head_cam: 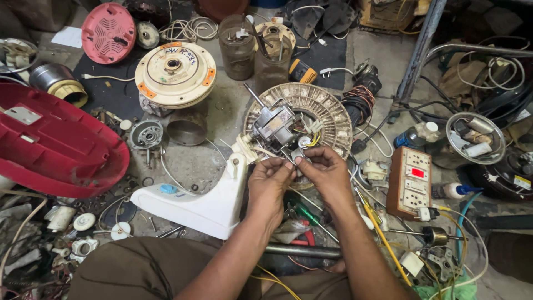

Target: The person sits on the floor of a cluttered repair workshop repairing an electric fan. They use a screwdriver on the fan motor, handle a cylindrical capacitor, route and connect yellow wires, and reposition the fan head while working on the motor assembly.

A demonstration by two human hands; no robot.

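a red plastic cover (53, 141) lies far left, a white fan stand (197, 203) beside it; the left hand (270, 183) and right hand (326, 173) meet fingertip to fingertip, both pinching a small part (297, 154) just below the fan motor (275, 125). a brown switchboard (410, 182) sits right

Red casing (50, 144), white fan base (194, 203), pink round cover (108, 32), cream disc (175, 75) with orange tabs
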